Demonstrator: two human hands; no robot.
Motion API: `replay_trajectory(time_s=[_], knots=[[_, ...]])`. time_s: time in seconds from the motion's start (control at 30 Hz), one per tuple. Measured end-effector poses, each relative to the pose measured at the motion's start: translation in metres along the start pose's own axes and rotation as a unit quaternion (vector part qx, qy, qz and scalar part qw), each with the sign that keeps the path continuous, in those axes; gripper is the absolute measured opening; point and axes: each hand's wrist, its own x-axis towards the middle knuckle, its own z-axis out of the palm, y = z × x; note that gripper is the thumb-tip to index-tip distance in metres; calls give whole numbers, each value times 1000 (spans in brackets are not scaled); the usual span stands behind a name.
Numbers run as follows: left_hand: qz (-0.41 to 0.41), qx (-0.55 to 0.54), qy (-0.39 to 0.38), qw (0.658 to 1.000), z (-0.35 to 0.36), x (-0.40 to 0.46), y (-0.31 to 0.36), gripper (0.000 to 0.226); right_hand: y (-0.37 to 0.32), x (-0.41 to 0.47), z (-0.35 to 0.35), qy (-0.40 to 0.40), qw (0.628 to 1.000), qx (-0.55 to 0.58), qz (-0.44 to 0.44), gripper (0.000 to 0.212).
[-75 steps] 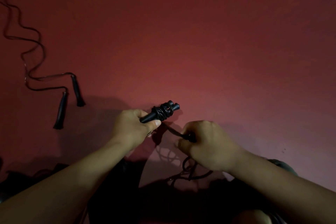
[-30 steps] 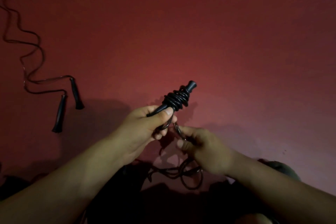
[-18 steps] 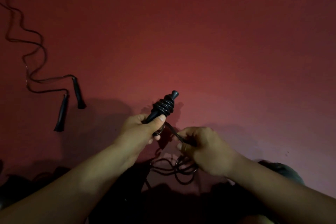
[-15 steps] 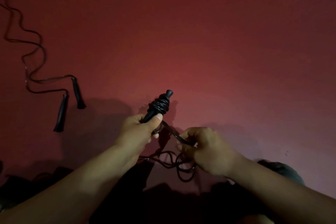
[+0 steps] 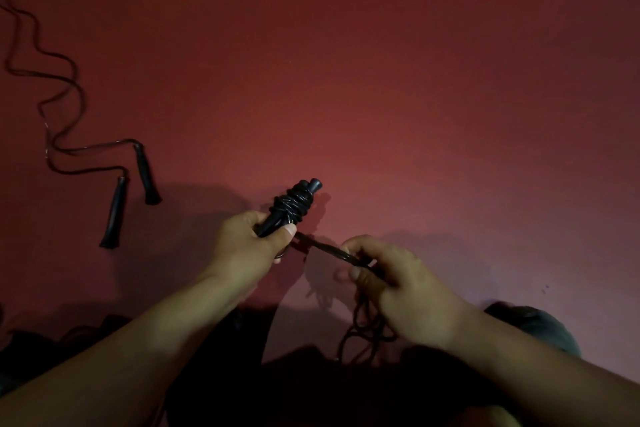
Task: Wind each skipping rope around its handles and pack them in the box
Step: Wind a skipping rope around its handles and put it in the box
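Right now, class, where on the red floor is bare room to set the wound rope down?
Free: the wide red floor beyond and right of both hands. Crowded: far left, where the unwound rope and its handles lie, and near the body, where loose rope loops hang.

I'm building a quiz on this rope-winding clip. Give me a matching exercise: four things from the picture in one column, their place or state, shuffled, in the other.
Things
1. left hand
2. right hand
3. second skipping rope
4. loose loops

States
A. lying unwound on the red floor
B. gripping the paired handles
C. hanging below the right hand
D. pinching the taut rope strand

Pairs: 1-B, 2-D, 3-A, 4-C
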Motion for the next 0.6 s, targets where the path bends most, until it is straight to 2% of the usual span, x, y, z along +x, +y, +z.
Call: replay_trajectory(time_s=[0.13,0.23,0.4,0.6], knots=[[33,65,-5,997,-4,-1,-3,10,5,-1,-3,-7,999,-44,-5,23],[69,159,-18,985,-6,-1,-5,13,1,1,-8,8,996,-83,-12,20],[110,299,-107,942,-6,-11,-1,16,-7,5,-17,33,994,-105,-12,9],[130,360,-197,903,-2,-24,10,15,-10,4,-25,10,987,-143,-74,7]])
